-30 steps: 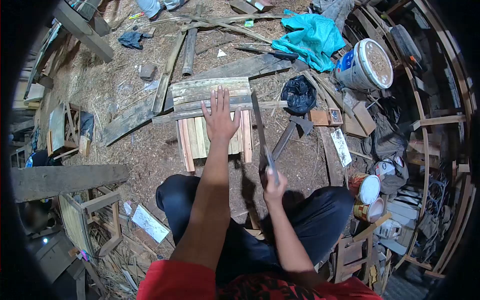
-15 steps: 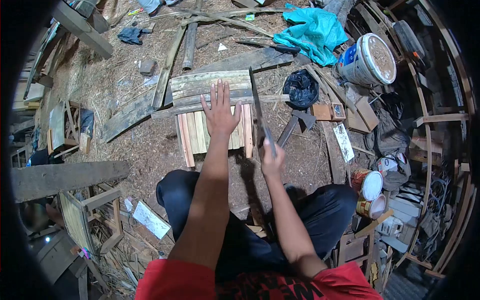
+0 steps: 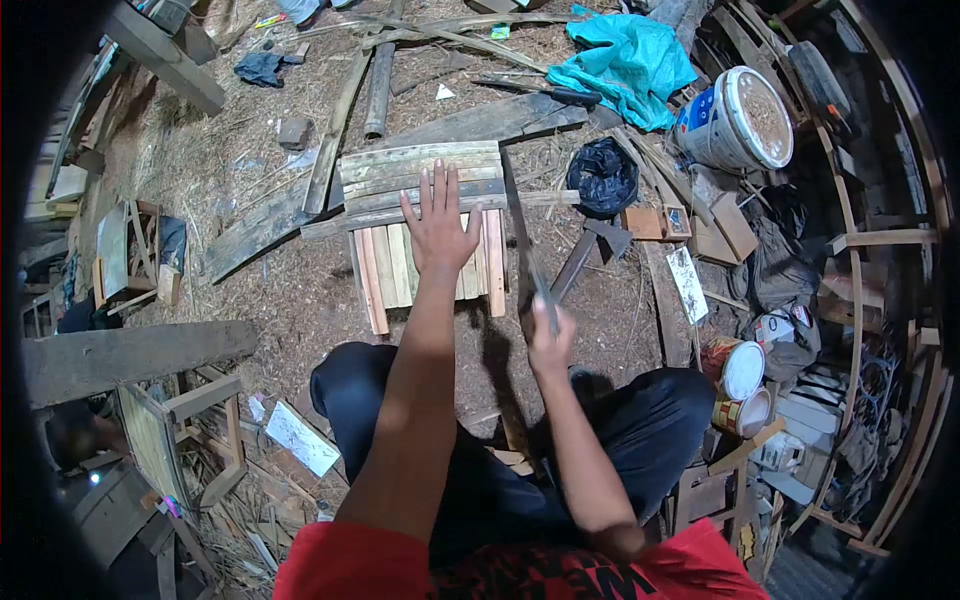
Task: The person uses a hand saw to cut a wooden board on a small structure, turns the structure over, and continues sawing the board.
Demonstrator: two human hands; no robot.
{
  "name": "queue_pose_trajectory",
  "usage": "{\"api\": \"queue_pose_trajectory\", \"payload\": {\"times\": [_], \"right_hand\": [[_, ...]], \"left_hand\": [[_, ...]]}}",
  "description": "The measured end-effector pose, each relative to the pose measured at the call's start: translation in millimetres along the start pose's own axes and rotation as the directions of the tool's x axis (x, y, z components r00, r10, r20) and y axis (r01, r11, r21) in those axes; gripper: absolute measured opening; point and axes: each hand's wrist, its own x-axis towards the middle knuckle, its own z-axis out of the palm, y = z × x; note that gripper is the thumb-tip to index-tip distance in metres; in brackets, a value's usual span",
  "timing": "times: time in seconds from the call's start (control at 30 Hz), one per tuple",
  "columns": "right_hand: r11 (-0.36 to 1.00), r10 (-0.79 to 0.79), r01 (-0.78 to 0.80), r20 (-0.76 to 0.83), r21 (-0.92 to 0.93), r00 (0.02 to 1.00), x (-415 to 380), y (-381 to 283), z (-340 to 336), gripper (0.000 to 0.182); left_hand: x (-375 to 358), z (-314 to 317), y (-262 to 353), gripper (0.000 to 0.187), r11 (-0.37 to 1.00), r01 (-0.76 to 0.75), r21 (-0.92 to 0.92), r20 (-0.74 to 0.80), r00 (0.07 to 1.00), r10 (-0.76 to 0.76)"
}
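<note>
My left hand point(image 3: 440, 237) lies spread on the boards point(image 3: 400, 165), my right hand point(image 3: 552, 345) is clenched round the saw point(image 3: 521, 230), and pressing too lightly could let the boards skid.

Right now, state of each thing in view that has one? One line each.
Left hand, open, laid on slatted wooden assembly
Right hand, closed around handsaw
Handsaw, gripped, blade alongside the assembly's right edge
Slatted wooden assembly, under left hand
Hatchet, lying on ground, unheld
Teal tarp, crumpled
Black plastic bag, rumpled
White bucket, lidded or filled, can't tell
</note>
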Motion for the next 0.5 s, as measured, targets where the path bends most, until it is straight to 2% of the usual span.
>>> {"api": "queue_pose_trajectory", "payload": {"times": [0.1,0.2,0.3,0.37,0.4,0.5], "right_hand": [[0.996,-0.013,0.019,0.07,-0.088,0.997,-47,-13,-33,0.043],[0.993,0.103,-0.105,0.049,0.059,0.994,-23,1,-19,0.04],[0.998,0.058,-0.058,0.086,0.001,0.995,22,-11,9,0.037],[0.988,0.146,-0.151,0.094,0.046,0.985,13,-18,0,0.035],[0.979,0.187,-0.193,0.102,0.063,0.977,4,-20,-8,0.033],[0.991,0.131,-0.126,0.114,-0.049,0.985,-39,-11,-29,0.033]], "left_hand": [[4,0,-5,0.075,1.0,0.007,-0.004,-0.005,1.0,-0.007],[-1,3,2,0.075,1.0,-0.001,-0.008,-0.002,1.0,0.001],[-3,3,0,0.076,1.0,0.004,0.018,-0.008,1.0,-0.004],[-3,3,-3,0.076,0.999,0.017,0.042,0.022,1.0,-0.018],[-6,5,-8,0.077,1.0,-0.002,0.02,-0.022,1.0,0.002],[-3,5,-5,0.077,1.0,0.009,0.011,-0.002,1.0,-0.009]]}}
